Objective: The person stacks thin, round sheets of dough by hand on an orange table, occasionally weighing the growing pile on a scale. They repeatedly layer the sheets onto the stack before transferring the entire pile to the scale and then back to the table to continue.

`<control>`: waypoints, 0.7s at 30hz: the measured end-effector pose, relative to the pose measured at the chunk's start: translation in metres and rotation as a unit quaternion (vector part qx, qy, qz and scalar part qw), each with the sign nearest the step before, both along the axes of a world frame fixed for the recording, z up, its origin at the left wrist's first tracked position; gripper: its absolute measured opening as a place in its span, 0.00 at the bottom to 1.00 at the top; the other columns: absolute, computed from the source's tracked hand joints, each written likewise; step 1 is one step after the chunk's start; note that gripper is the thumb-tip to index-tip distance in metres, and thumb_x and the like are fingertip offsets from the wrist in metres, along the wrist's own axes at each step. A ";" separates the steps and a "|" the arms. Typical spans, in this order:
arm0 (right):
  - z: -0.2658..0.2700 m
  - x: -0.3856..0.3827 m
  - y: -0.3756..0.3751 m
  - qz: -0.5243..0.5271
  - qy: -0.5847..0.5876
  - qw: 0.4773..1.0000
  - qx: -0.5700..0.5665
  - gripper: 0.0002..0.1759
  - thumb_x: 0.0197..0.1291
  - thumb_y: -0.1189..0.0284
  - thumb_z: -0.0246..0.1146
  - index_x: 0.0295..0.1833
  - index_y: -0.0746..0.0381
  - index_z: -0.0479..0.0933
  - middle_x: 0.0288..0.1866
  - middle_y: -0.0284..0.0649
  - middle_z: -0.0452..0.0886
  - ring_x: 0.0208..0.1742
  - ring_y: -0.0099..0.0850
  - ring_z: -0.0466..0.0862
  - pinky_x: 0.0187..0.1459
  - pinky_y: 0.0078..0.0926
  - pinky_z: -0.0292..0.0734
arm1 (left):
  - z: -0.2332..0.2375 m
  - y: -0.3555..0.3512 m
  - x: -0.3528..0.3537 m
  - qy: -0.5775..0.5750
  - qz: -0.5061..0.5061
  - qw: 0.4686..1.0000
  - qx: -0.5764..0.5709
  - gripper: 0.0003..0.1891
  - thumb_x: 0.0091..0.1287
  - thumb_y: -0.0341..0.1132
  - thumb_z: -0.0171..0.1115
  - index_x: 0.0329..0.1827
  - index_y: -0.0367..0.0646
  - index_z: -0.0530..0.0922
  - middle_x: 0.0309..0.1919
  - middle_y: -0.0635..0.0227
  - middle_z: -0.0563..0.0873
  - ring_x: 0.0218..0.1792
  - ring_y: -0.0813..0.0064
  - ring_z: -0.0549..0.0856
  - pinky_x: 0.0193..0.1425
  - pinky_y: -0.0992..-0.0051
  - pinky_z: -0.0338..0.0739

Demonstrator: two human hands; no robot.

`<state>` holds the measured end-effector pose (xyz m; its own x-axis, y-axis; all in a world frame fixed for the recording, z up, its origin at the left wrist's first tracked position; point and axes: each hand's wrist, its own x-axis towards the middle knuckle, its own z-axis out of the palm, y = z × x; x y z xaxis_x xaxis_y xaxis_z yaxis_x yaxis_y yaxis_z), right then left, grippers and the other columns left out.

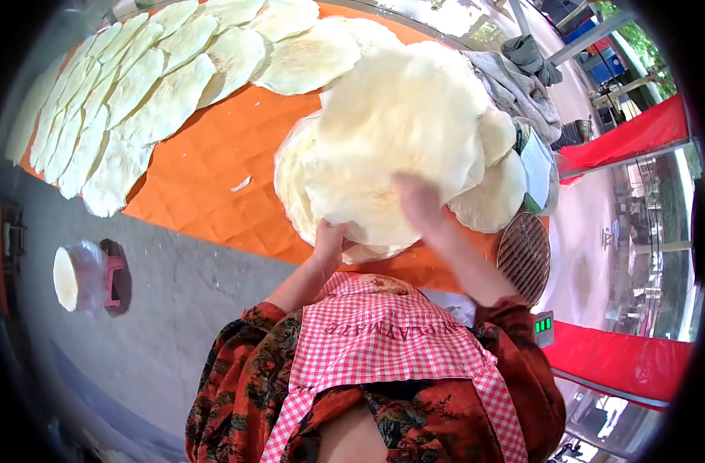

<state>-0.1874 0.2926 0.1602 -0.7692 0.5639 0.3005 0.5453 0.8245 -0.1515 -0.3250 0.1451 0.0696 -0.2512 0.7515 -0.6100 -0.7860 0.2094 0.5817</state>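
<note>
A broad, thin, pale flatbread (399, 116) spreads over a pile of similar flatbreads (293, 174) in front of me; its far part is smeared by motion. My left hand (331, 238) pinches the near left edge of the flatbread, thumb on top and the other fingers mostly hidden. Over the near right part of the same sheet is my right hand (419, 202), blurred, so its fingers and any grip on the sheet cannot be made out.
Overlapping flatbreads (167, 96) cover the far left of the orange-covered table (213, 177). To the right are a round wire rack (525, 258), more flatbread pieces (491, 193) and a grey towel (515, 85). A wrapped round stack (78, 278) sits by a pink stool (115, 279).
</note>
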 end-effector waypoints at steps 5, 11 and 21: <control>-0.044 0.003 -0.049 0.007 -0.015 0.998 -0.064 0.08 0.52 0.77 0.54 0.39 0.60 0.74 0.35 0.42 0.80 0.38 0.42 0.81 0.37 0.37 0.77 | -0.003 -0.001 -0.001 0.021 -0.031 0.999 -0.033 0.18 0.67 0.26 0.51 0.60 0.36 0.67 0.47 0.56 0.80 0.43 0.59 0.84 0.44 0.62 0.85; -0.030 -0.013 -0.085 0.041 0.038 0.998 0.019 0.14 0.49 0.72 0.61 0.43 0.61 0.74 0.37 0.43 0.80 0.39 0.42 0.81 0.39 0.36 0.77 | -0.012 0.001 -0.007 -0.010 -0.078 0.996 0.030 0.14 0.65 0.24 0.53 0.53 0.37 0.70 0.41 0.59 0.81 0.42 0.67 0.82 0.38 0.71 0.83; 0.110 -0.027 0.023 -0.068 0.031 0.996 0.043 0.09 0.60 0.71 0.54 0.32 0.58 0.79 0.24 0.48 0.79 0.29 0.48 0.80 0.30 0.43 0.74 | -0.017 -0.035 -0.067 0.298 0.067 0.952 -0.008 0.19 0.61 0.26 0.60 0.56 0.33 0.71 0.45 0.61 0.81 0.44 0.72 0.80 0.48 0.75 0.77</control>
<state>-0.2146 0.3154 0.2702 -0.6667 0.6316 0.3957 0.6440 0.7555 -0.1206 -0.3922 0.1104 0.0523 -0.6491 0.6808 -0.3395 -0.3370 0.1427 0.9306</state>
